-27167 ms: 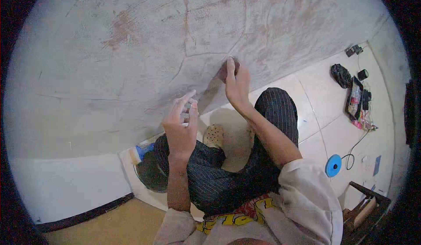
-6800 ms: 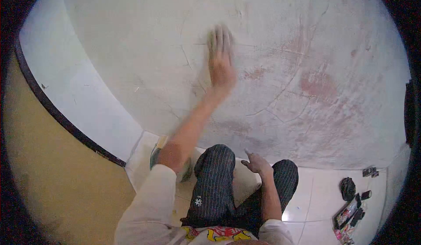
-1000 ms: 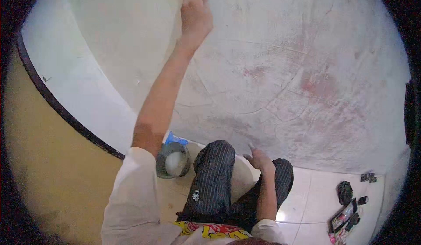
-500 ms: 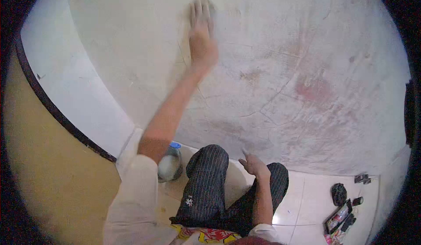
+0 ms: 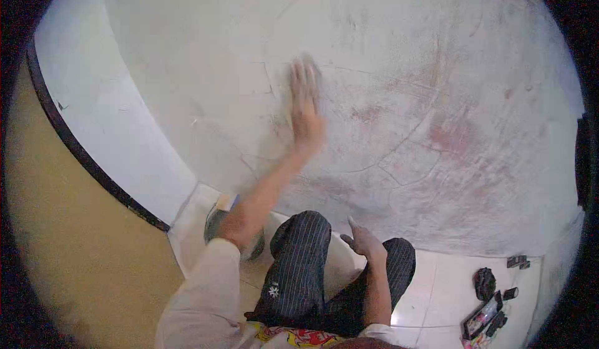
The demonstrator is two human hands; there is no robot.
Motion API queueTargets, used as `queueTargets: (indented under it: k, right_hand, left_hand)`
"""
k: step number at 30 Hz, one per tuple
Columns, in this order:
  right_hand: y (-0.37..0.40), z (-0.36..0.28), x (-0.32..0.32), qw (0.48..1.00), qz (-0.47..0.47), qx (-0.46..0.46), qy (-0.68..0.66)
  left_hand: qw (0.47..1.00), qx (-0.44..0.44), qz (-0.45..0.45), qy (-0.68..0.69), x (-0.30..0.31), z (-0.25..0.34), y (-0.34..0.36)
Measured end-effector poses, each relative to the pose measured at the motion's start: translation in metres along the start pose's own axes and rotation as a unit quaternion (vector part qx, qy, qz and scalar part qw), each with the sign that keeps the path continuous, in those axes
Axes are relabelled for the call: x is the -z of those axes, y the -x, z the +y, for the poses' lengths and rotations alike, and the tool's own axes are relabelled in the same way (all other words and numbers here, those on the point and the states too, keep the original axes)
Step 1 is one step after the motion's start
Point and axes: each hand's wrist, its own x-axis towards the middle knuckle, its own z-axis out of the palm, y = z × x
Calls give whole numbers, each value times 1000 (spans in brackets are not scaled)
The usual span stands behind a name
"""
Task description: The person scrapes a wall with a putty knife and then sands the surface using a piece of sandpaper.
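Note:
Against the cracked, stained wall (image 5: 387, 118), my left hand (image 5: 306, 102) is pressed with its fingers stretched upward, slightly blurred; nothing that it might hold can be made out. A pinkish-red stain and several cracks mark the plaster to its right. My right hand (image 5: 364, 241) is low near my right knee, close to the foot of the wall, with thumb and forefinger apart and nothing visible in it. Below my left forearm stands a dark bucket (image 5: 215, 223), partly hidden by the arm.
White floor tiles (image 5: 415, 286) lie on the right, with a black bundle (image 5: 484, 283), a tray of small items (image 5: 480, 316) and dark little blocks (image 5: 516, 261) on them. At the left is a white panel (image 5: 100, 105) with a dark edge strip.
My left hand has moved down the wall and a little to the right. My right hand's fingers are spread more. The view has shifted slightly, and more of the bucket's left side shows.

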Motion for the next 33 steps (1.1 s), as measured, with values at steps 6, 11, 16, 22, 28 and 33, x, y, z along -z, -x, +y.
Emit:
queueTargets:
  k: [6,11,16,22,28,33]
  right_hand:
    - [9,-9,14,999,-9,-34,-18]
    - [4,2,1,1000,25,-5,-13]
    - [6,-2,2,1000,13,-1,-8]
    - [4,3,0,1000,0,-24,-11]
    - [6,-3,6,1000,5,-12,4]
    - [-1,-3,-4,999,26,30,20]
  left_hand:
    - [999,45,21,-16,22,-6,-122]
    - [996,65,-45,-27,4,4,23]
    - [995,42,-94,13,-1,4,66]
    - [998,-1,69,-1,26,5,-109]
    - [999,30,-6,-32,11,2,-18]
    - [994,41,-96,20,-11,10,71]
